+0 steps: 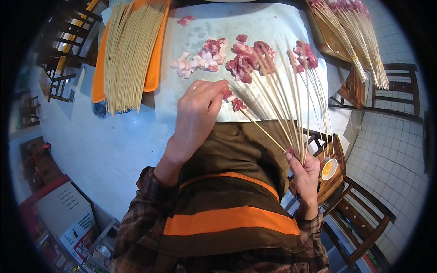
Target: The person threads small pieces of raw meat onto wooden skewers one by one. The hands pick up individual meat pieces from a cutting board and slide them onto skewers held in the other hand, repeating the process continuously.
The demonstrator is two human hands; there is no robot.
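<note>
My right hand (304,167) grips a fan of thin bamboo skewers (278,102) by their lower ends. One skewer (261,127) slants away from the fan and carries small pieces of red and white meat (238,104) at its upper end. At that tip, my left hand (199,109) pinches a piece of red meat (226,92) between thumb and fingers; the skewer's point is hidden there. Beyond the hands, a pile of white fat cubes (191,65) and a pile of red meat chunks (247,59) lie on the white work surface (208,20). Threaded skewers (304,56) rest at the right.
An orange tray (153,75) full of bare skewers (131,58) stands at the left. A metal tray (329,44) holds tied bundles of meat skewers (362,44) at the right. Below it, a white bowl (329,169) sits on a wooden seat. A chair (396,90) stands farther right.
</note>
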